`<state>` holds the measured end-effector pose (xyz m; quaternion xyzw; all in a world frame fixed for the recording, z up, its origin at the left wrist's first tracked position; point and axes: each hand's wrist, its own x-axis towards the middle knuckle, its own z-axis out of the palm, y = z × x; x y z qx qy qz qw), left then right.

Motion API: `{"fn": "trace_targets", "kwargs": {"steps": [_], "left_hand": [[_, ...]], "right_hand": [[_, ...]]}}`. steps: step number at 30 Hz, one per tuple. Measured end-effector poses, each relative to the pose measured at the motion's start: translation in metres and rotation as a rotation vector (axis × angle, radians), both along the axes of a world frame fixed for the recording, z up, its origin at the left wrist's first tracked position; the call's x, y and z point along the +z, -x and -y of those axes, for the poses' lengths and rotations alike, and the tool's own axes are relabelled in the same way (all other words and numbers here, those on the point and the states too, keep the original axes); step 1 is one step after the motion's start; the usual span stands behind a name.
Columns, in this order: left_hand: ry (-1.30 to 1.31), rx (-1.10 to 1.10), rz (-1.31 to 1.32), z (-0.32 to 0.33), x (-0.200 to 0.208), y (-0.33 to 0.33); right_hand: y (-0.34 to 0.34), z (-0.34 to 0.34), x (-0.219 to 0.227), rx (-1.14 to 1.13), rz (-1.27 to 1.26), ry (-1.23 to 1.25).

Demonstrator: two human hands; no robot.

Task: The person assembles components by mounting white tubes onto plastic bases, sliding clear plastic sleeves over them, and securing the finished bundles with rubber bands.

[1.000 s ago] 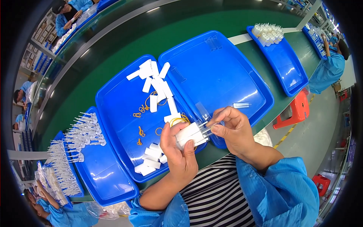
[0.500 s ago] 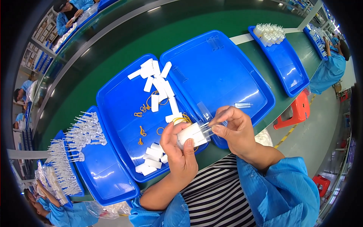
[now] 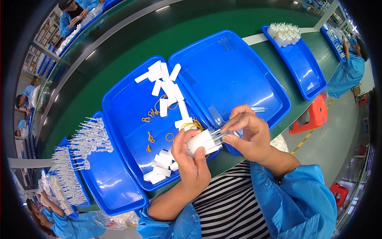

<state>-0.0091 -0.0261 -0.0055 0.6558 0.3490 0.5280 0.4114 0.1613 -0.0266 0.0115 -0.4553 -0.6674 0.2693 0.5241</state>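
Observation:
My left hand (image 3: 191, 162) is wrapped round a small bundle of white rectangular pieces (image 3: 200, 140) above the near edge of the middle blue tray (image 3: 123, 119). Thin clear plastic strips or tubes (image 3: 217, 134) stick out of the bundle's right end. With thumb and fingers pinched, my right hand (image 3: 251, 130) grips these clear pieces; its fingertips partly hide them. Yellow rubber bands (image 3: 194, 124) lie just behind the bundle. In the middle tray are loose white blocks (image 3: 172, 92), more white blocks (image 3: 162, 161) near my left hand, and scattered yellow rubber bands (image 3: 150, 137).
A wide blue tray (image 3: 238, 67) at right holds a few clear pieces (image 3: 259, 109). Narrow blue trays at left hold white thin-stemmed parts (image 3: 91, 135). A far-right tray (image 3: 294, 63) carries white bundles (image 3: 284, 34). A red stool (image 3: 311, 116) stands beside the green table (image 3: 131, 51). Co-workers sit around.
My right hand has shifted slightly, its fingers more curled over the clear pieces at the bundle's end. The left hand's hold on the bundle looks the same.

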Motion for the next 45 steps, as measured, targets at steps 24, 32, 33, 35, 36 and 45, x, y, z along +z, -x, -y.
{"fn": "trace_targets", "kwargs": {"steps": [24, 32, 33, 35, 36, 45], "left_hand": [[-0.129, -0.217, 0.105, -0.008, -0.011, -0.002], [-0.098, -0.244, 0.137, -0.008, -0.013, -0.003], [-0.094, -0.248, 0.152, -0.008, -0.013, -0.003], [-0.111, -0.234, 0.115, -0.008, -0.012, -0.003], [-0.128, -0.221, 0.077, -0.008, -0.011, -0.003], [0.066, -0.293, 0.265, -0.003, -0.013, 0.000]], "right_hand": [[0.006, 0.007, -0.005, -0.192, -0.118, 0.088], [0.010, 0.010, 0.000, -0.223, 0.001, -0.064], [0.010, 0.010, 0.001, -0.245, 0.045, -0.104], [0.011, 0.010, 0.002, -0.252, 0.075, -0.131], [0.011, 0.010, 0.003, -0.259, 0.105, -0.159], [0.012, 0.020, -0.007, -0.139, 0.032, -0.050]]}}
